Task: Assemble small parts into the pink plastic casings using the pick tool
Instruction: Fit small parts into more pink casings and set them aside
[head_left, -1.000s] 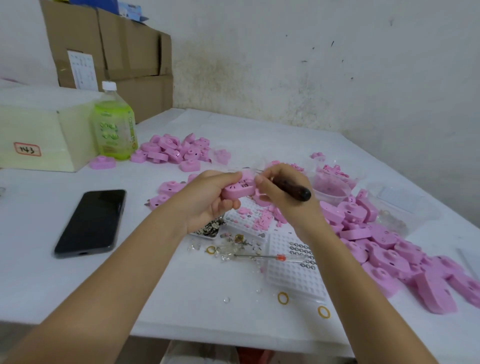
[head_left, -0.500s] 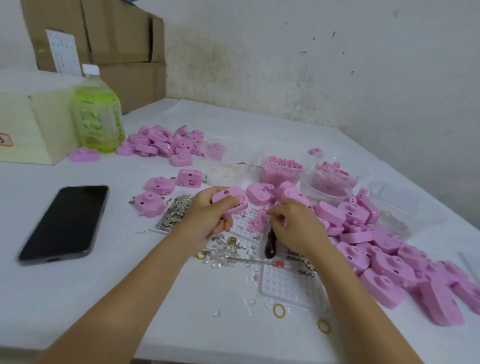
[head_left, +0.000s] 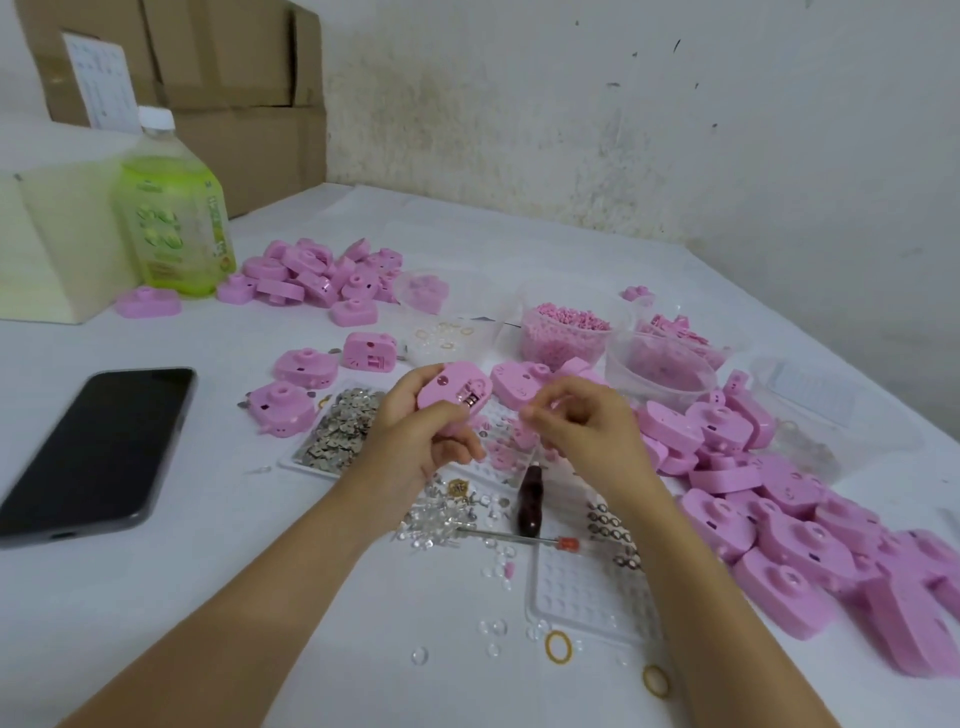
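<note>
A pink moulded plastic casing is gripped in the left hand and raised above the white bench. Its open edge, where a small metal part is seen, is turned toward the right hand. The right hand is held just beside it, fingers curled, thumb and forefinger drawn together. Whether a small part is pinched there cannot be told through the blur.

The pick tool with a dark brown handle is seen lying on the bench under the right hand, held by neither hand. A thin red-handled screwdriver is laid across the pick tool's near end.

Beyond the right hand, a clear round plastic tub is heaped with tiny pink pellets. To the right of that, a second clear tub is thinly lined with pink bits. Beyond the left hand, yellow rings are held in a shallow clear dish. A flat tray heaped with silver metal pieces is set to the left of the left hand. Under the right wrist lies a white dimpled tray, with small metal rings in its far rows.

Loose pink casings are heaped to the right of the right hand.
</note>
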